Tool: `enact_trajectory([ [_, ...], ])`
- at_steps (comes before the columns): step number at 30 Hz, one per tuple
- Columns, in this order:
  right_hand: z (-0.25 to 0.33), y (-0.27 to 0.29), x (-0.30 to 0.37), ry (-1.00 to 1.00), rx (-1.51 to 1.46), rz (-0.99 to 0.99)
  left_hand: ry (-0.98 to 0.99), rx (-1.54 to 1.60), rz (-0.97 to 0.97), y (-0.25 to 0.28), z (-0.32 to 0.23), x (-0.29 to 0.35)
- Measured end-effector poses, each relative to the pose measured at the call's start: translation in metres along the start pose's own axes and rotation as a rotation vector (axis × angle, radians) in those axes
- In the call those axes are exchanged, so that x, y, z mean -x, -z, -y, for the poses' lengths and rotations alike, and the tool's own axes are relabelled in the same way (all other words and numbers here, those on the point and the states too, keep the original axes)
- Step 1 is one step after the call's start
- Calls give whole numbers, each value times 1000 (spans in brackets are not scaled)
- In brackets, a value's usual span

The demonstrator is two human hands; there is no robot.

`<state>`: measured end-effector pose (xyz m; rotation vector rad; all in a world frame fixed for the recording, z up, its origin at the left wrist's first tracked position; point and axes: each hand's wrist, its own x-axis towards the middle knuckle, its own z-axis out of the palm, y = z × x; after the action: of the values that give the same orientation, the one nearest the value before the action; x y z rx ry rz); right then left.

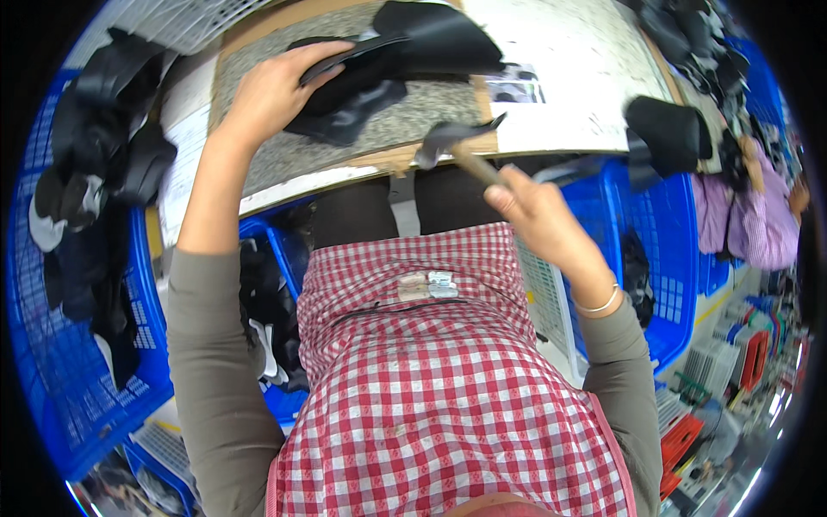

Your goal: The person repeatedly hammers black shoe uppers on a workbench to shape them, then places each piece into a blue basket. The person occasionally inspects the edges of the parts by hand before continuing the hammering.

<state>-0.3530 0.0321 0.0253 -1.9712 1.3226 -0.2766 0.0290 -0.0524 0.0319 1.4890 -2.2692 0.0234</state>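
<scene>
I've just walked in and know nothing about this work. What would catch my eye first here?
Probably the hammer gripped in the right hand, raised at the near edge of the grey speckled slab. On that slab the left hand presses down a black shoe piece. Bright blue baskets heaped with more black pieces stand on both sides, and a red checked apron fills the foreground.

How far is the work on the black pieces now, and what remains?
In hand: the left hand presses a black piece flat on the speckled slab, and the right hand grips a hammer raised beside it. Possibly done: a black folded piece lies apart on the table. Left: many black pieces fill the blue basket.
</scene>
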Motion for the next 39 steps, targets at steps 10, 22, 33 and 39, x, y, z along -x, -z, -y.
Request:
enact_trajectory([
  [10,65,-17,-112,354,331,-149,177,-52,87,6,0,-23],
  [22,6,-48,-121,419,357,-319,352,52,112,16,-21,-22],
  [33,-49,-50,-77,430,167,-604,245,-195,-73,-29,-43,6],
  [39,-53,-50,-94,613,453,-706,273,-248,-161,-61,-68,16],
])
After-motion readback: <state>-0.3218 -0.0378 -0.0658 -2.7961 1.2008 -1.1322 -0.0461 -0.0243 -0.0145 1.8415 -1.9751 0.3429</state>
